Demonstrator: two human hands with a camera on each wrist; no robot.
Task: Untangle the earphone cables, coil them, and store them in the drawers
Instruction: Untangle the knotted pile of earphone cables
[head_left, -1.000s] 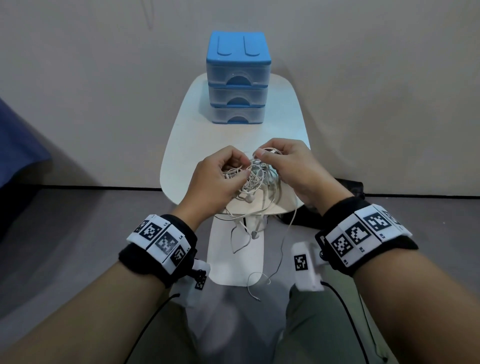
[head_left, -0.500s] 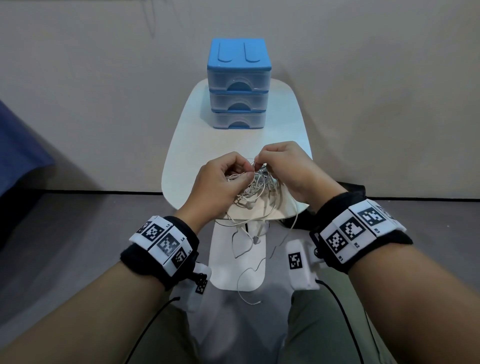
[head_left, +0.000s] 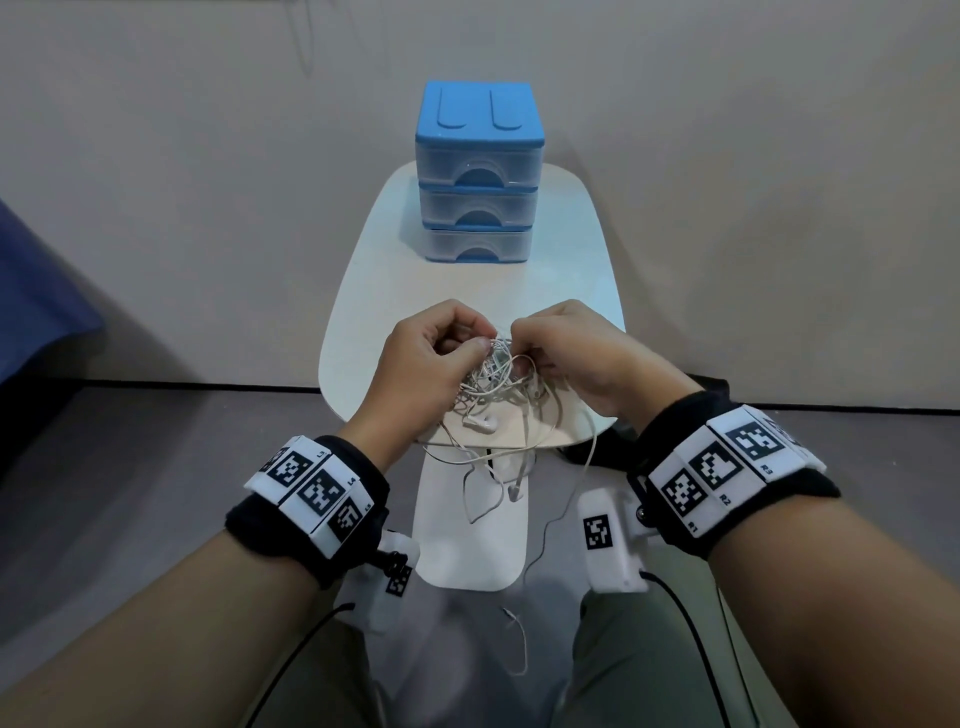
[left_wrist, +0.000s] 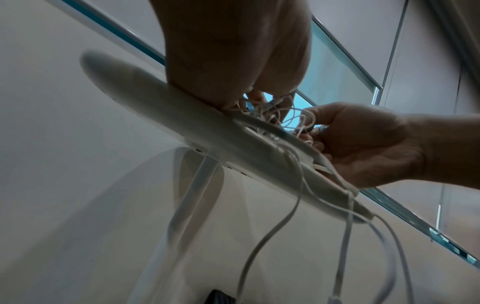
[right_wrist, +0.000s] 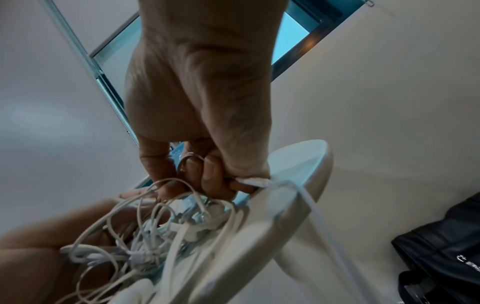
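A knot of white earphone cables (head_left: 498, 376) lies at the near edge of the small white table (head_left: 467, 291), with loops and an earbud (head_left: 515, 491) hanging below the edge. My left hand (head_left: 431, 358) pinches strands on the knot's left side. My right hand (head_left: 576, 353) pinches strands on its right, fingers curled round cables (right_wrist: 192, 164). The tangle (right_wrist: 145, 236) fills the right wrist view, and the left wrist view shows the cables (left_wrist: 280, 119) between both hands. The blue-topped drawer unit (head_left: 478, 176) stands at the table's far end, all three drawers closed.
A beige wall rises right behind the table. A black bag (right_wrist: 441, 246) lies on the grey floor under the table's right side. A dark blue object (head_left: 36, 306) sits at the far left. The table's white base plate (head_left: 470, 530) lies between my knees.
Both hands stayed on the knot, working at its top. The hanging loops shifted and one cable end now trails lower between my knees. The head view tilted slightly.
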